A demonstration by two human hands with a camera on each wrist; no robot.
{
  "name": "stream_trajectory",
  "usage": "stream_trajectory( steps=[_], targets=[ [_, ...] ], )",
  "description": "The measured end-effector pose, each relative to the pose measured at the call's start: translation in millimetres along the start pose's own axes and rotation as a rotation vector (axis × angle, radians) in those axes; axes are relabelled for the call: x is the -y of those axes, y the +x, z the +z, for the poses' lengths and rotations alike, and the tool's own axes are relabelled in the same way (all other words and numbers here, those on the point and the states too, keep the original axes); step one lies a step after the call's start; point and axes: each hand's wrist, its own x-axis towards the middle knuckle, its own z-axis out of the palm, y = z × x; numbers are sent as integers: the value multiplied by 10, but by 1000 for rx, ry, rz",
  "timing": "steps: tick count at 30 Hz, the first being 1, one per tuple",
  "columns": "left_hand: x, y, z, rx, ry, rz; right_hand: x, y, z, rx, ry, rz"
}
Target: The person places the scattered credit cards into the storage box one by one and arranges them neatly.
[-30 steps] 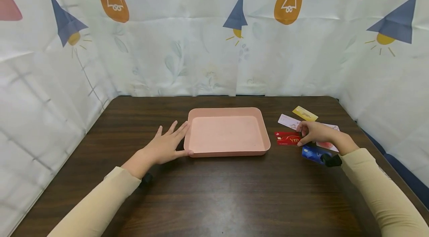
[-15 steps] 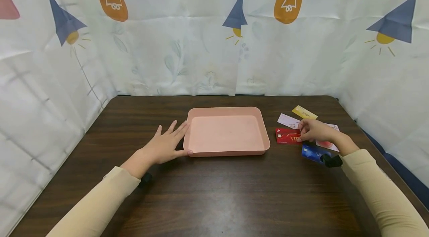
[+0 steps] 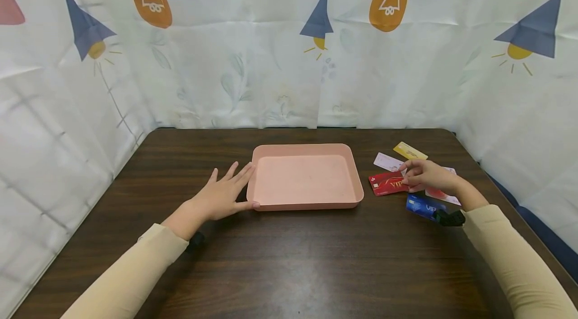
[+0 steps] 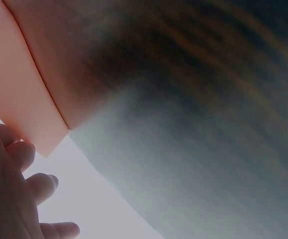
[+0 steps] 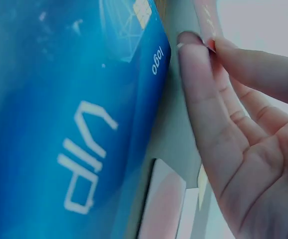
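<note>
Fabric with printed lamps hangs behind the dark wood-grain table, whose near part has a pale sheen. The left hand, fingers spread, touches the left side of the pink tray; right of it, the right hand pinches the red card near a blue card, yellow card and lilac card.

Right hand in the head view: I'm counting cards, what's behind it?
A lilac card, a pink card and a pale corner partly show behind the right hand; the rest is covered and can't be seen.
</note>
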Motion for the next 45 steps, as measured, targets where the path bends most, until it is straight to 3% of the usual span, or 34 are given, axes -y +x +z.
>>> stream_trajectory(
  steps=[15, 24, 32, 45],
  targets=[
    [-8, -7, -3, -4, -7, 2, -67, -77, 26, -22, 211, -22],
    [-6, -7, 0, -3, -1, -4, -69, -92, 26, -91, 228, -32],
    [-7, 0, 0, 0, 0, 1, 54, -154, -31, -171, 242, -65],
    [-22, -7, -8, 5, -15, -2, 192, -140, 26, -123, 430, -108]
  ],
)
